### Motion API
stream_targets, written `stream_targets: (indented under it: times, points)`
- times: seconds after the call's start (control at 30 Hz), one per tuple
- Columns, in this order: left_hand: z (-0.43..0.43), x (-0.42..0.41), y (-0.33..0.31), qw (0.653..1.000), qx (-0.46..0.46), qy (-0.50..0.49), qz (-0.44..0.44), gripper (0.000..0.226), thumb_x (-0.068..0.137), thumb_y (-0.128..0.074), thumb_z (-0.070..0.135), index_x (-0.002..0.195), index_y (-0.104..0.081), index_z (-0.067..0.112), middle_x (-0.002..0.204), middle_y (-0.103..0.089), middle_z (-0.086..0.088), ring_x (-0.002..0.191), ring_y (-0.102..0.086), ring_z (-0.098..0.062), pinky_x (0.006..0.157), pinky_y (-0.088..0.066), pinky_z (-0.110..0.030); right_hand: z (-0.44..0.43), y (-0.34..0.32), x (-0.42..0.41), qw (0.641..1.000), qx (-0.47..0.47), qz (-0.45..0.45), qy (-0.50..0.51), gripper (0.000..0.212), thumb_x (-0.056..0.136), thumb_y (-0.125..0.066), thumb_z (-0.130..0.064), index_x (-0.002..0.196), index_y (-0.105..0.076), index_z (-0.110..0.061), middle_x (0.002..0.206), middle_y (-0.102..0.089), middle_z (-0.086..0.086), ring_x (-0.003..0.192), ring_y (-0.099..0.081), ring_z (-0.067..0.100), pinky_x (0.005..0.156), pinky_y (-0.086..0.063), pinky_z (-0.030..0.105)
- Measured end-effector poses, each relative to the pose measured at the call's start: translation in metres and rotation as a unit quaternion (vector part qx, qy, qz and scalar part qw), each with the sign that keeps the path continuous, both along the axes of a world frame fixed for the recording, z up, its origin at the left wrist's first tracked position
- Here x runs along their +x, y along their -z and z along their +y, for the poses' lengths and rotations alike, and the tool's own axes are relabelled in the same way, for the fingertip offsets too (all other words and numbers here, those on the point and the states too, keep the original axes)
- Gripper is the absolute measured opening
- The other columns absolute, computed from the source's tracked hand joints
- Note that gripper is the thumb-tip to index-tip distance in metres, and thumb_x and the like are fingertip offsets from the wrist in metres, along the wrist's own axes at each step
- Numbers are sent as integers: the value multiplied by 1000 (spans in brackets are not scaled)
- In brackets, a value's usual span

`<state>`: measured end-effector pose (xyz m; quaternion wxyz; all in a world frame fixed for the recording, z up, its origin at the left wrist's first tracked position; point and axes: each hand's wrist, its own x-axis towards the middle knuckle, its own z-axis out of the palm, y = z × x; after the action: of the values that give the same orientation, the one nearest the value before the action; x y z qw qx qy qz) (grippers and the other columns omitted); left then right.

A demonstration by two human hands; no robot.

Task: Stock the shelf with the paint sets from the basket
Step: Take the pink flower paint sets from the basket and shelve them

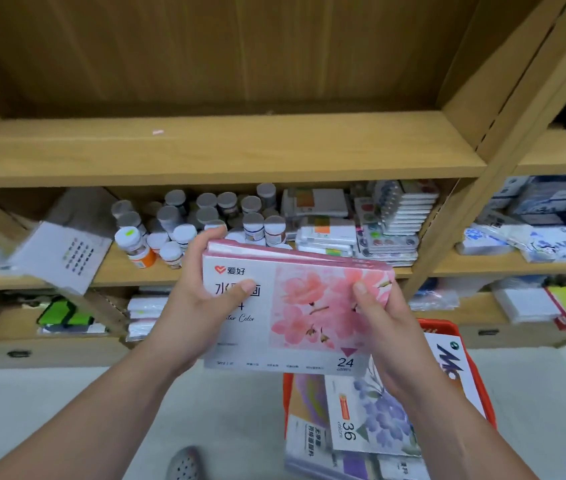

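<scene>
A stack of pink and white 24-colour paint sets (pixel 295 306) with pink flowers on the front is held up in front of the shelves. My left hand (pixel 202 296) grips its left end, thumb on the front and fingers over the top edge. My right hand (pixel 382 323) grips its right end, thumb on the flower picture. Below, a red basket (pixel 479 382) on the floor holds more paint sets, among them a 36-colour set (pixel 368 414) with purple flowers. The wide wooden shelf (pixel 226 150) above the stack is bare apart from a small pink scrap.
The shelf below carries several paint jars (pixel 177 230), white boxes (pixel 323 220) and watercolour palettes (pixel 389 230). A white sheet pack (pixel 63 251) leans at the left. Stocked shelves (pixel 534 237) continue at the right. A grey shoe (pixel 184 464) shows on the pale floor.
</scene>
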<state>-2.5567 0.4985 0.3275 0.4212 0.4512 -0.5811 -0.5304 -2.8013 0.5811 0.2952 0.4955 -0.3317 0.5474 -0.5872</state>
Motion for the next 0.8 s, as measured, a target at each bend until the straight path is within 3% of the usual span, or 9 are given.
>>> stream_targets:
  times: [0.07, 0.17, 0.3, 0.4, 0.47, 0.57, 0.63, 0.7, 0.8]
  points:
    - [-18, 24, -2, 1000, -15, -4, 2, 61, 76, -79, 31, 122, -49, 56, 103, -73, 13, 89, -74, -10, 65, -59, -24, -17, -6, 28, 1000, -10, 5, 13, 79, 62, -81, -79, 129, -65, -40, 125, -77, -4, 115, -75, 17, 86, -64, 34]
    - [-51, 68, -11, 999, -22, -11, 25, 56, 73, -81, 26, 114, -52, 52, 101, -73, 11, 88, -74, -15, 69, -64, -35, -47, -18, 77, 999, -28, 11, 40, 77, 67, -81, -76, 130, -64, -36, 127, -76, -1, 118, -73, 22, 92, -62, 42]
    - [-104, 126, -35, 997, -38, -20, 69, 56, 69, -82, 20, 106, -56, 53, 97, -73, 9, 83, -74, -16, 64, -63, -37, -96, -40, 138, 996, -50, 35, 72, 54, 78, -79, -67, 119, -70, -33, 122, -78, 1, 117, -73, 26, 99, -57, 52]
    - [-142, 156, -58, 992, -89, -11, 87, 58, 69, -81, 15, 100, -57, 58, 96, -73, 15, 80, -71, -7, 66, -61, -29, -129, -54, 175, 993, -55, 45, 92, 39, 88, -76, -50, 113, -67, -21, 112, -80, 2, 112, -74, 28, 98, -60, 47]
    - [-164, 173, -75, 989, -124, 7, 81, 61, 69, -82, 15, 102, -57, 59, 94, -73, 19, 78, -69, -1, 64, -58, -21, -147, -66, 193, 991, -71, 46, 101, 42, 84, -72, -45, 114, -65, -16, 114, -79, 10, 113, -74, 32, 101, -57, 54]
    - [-199, 193, -96, 986, -142, 28, 79, 60, 69, -85, 31, 113, -54, 55, 99, -73, 14, 85, -71, -9, 67, -60, -27, -177, -86, 209, 987, -108, 59, 102, 51, 85, -73, -44, 119, -61, -8, 120, -75, 20, 114, -72, 38, 101, -57, 60]
    - [-225, 203, -105, 986, -154, 24, 63, 62, 71, -84, 37, 120, -51, 57, 106, -72, 13, 92, -73, -11, 70, -61, -28, -203, -98, 215, 983, -128, 76, 105, 46, 85, -78, -49, 111, -64, -14, 113, -77, 16, 108, -76, 32, 92, -63, 52]
    - [-250, 213, -110, 984, -175, 4, 19, 67, 74, -82, 42, 127, -46, 62, 112, -69, 21, 100, -70, -5, 73, -59, -22, -235, -108, 221, 980, -148, 84, 98, 19, 84, -80, -44, 88, -67, -32, 96, -79, -2, 96, -78, 16, 77, -66, 34]
    - [-283, 238, -105, 965, -213, -84, -130, 79, 76, -82, 49, 139, -36, 59, 122, -58, 24, 108, -61, -5, 80, -55, -25, -283, -116, 228, 978, -164, 94, 84, 20, 78, -79, -50, 76, -61, -42, 91, -76, -10, 93, -76, 10, 76, -64, 32]
